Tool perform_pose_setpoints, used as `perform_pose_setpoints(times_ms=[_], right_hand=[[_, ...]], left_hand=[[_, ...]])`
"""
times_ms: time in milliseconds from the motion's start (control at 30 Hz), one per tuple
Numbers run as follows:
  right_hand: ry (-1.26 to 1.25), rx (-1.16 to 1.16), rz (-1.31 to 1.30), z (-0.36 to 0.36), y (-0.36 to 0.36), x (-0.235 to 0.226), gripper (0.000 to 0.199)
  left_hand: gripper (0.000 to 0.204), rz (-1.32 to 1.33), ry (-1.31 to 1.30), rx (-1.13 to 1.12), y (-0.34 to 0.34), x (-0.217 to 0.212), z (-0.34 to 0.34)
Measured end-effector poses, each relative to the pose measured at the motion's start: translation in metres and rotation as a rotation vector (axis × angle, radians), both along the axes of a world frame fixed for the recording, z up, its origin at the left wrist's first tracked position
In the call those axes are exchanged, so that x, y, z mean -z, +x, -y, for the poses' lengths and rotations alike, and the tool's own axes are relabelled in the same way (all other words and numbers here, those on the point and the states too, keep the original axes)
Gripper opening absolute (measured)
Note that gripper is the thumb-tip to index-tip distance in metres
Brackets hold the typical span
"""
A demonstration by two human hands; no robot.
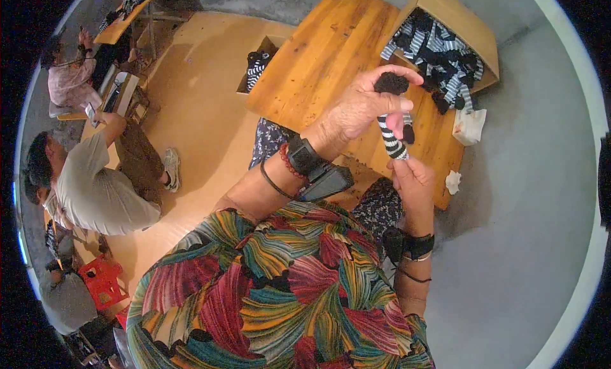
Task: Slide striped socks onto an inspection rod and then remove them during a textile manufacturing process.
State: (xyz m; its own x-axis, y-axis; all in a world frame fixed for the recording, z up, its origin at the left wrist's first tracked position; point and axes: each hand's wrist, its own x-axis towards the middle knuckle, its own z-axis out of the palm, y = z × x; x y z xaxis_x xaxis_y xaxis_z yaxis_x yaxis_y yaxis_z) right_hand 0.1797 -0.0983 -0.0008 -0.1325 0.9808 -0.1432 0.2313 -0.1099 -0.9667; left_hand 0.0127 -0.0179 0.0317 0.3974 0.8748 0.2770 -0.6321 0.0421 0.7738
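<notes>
The patterned shirt (286, 280) of the wearer fills the near foreground. At the far left sit two co-workers, one in a pink top (67, 82) and one in a grey shirt (105, 191). Farther right, a small box (242, 86) with black-and-white knits (256, 68) in it stands on the floor, just beside the wooden table (318, 57). Over the table's near part, the left hand (369, 105) curls its thumb and fingers around the black end of a striped knit (393, 143). That piece hangs between the two hands, and a pink patch beside it is too small to make out for certain. Below, the right hand (415, 177) pinches its lower, striped end. The step in hand looks like working or straightening this single piece, and the next move seems to call for a firm upper hold with a light pull below. To the right, a large box (468, 22) lies tipped toward the table, with a heap of knits (439, 57) at its mouth, near a tissue pack (470, 128).
</notes>
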Motion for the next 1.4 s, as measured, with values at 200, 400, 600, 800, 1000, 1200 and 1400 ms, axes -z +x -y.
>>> perform_pose_setpoints(times_ms=[200, 400, 600, 800, 1000, 1200, 1400], right_hand=[[-0.035, 0.094, -0.178, -0.003, -0.029, -0.012, 0.024], [-0.135, 0.168, -0.392, -0.003, -0.041, -0.009, 0.022], [-0.19, -0.006, -0.605, -0.004, -0.031, -0.007, 0.022], [0.009, 0.134, -0.055, 0.006, -0.017, -0.003, 0.022], [0.067, 0.123, -0.081, 0.002, -0.022, 0.004, 0.021], [0.109, 0.103, -0.162, -0.004, -0.035, 0.016, 0.021], [-0.028, 0.099, -0.277, -0.007, -0.042, 0.008, 0.024]], left_hand=[[0.04, 0.114, -0.256, -0.28, 0.034, 0.007, 0.021], [0.041, 0.088, -0.11, -0.196, 0.026, 0.014, 0.016], [0.042, 0.39, -0.158, 0.116, 0.014, 0.01, 0.004], [0.036, 0.259, -0.053, -0.041, 0.001, 0.012, -0.007], [0.026, 0.204, -0.088, -0.167, 0.013, 0.01, 0.002], [0.021, 0.278, -0.177, -0.148, 0.018, 0.013, 0.007], [0.018, 0.177, -0.212, -0.03, 0.018, 0.029, 0.013]])
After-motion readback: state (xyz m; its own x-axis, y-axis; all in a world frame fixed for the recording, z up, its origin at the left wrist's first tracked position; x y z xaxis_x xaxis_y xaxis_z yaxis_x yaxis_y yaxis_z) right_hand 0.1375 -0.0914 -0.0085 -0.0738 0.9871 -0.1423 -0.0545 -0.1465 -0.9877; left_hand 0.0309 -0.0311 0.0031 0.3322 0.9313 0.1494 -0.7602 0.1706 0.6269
